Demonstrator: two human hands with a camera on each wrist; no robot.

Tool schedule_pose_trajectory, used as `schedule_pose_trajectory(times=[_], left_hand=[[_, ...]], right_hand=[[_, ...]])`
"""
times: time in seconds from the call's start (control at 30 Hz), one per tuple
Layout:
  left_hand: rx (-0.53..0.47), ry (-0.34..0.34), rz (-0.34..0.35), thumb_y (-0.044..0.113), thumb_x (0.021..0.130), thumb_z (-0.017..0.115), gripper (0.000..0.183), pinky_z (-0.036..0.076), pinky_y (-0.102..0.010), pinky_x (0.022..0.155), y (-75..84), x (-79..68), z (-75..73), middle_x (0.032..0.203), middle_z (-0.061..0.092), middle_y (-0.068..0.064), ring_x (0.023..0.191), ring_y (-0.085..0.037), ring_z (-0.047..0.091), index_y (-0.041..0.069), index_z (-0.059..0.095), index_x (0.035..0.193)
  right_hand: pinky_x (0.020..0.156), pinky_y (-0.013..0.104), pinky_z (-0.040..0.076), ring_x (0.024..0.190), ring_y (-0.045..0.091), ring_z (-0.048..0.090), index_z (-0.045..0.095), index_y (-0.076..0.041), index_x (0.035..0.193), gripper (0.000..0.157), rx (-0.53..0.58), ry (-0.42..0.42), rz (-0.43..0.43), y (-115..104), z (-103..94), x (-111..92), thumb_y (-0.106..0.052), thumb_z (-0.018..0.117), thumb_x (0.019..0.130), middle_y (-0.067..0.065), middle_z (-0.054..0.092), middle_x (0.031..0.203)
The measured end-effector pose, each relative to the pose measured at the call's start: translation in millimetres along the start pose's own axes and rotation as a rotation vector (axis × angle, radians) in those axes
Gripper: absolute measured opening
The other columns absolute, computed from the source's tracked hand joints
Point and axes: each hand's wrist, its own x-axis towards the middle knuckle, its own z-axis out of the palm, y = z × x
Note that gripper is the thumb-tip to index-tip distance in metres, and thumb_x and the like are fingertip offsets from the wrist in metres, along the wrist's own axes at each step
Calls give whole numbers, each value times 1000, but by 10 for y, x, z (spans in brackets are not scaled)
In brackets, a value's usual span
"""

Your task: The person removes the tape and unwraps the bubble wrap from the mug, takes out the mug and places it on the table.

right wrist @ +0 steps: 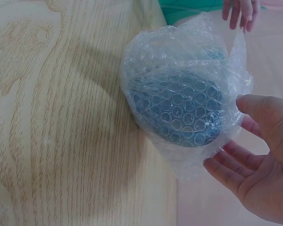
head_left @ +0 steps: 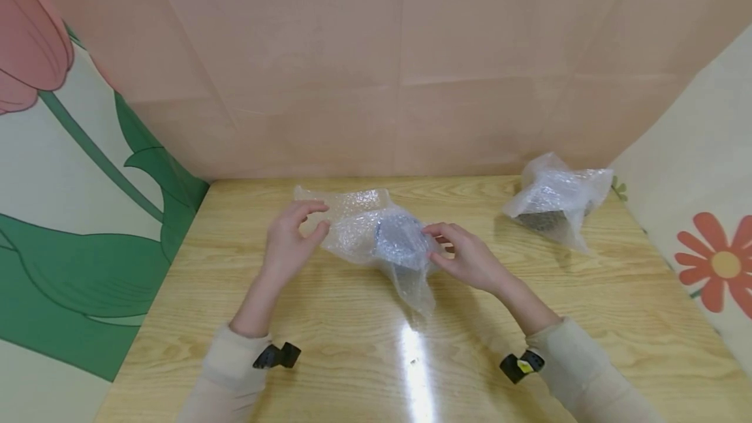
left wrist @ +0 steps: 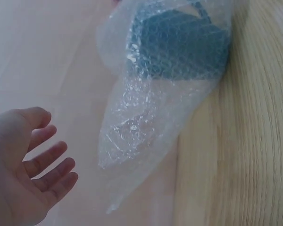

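Observation:
A blue, rounded object, cup-like in outline, shows through clear bubble wrap (head_left: 355, 240) near the middle of the table. In the right wrist view its round blue end (right wrist: 179, 110) lies behind rows of bubbles. My right hand (head_left: 472, 256) holds the wrapped object at its right side, the thumb on the near edge and the fingertips farther round. My left hand (head_left: 288, 240) is beside the wrap's left end, fingers loosely bent with nothing between them. The left wrist view puts a gap between this hand (left wrist: 33, 165) and the loose tail of wrap.
Another bubble-wrapped bundle (head_left: 552, 201), dark underneath, rests at the table's back right. The wooden table (head_left: 329, 358) meets a pink cloth backdrop (head_left: 399, 83) behind. Painted walls with a tulip (head_left: 29, 31) and a red flower (head_left: 725, 265) stand at either side.

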Motion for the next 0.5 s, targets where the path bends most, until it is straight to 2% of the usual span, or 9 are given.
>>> schedule_pose_trajectory(times=[0.2,0.5], left_hand=[[16,-74,16,13,81,68,28,43,-40,98,70,-5,40,117,61,-7,112,-23,54,8,65,108],[32,-148,58,17,81,68,36,40,-38,102,146,-3,146,123,58,-4,117,-20,51,10,61,115]], right_hand=[[81,43,54,103,29,59,54,-8,122,39,3,-10,6,-7,-6,3,-11,64,85,12,57,120],[81,43,54,103,29,59,54,-7,122,39,6,-3,1,-3,-2,4,-10,64,85,12,57,121]])
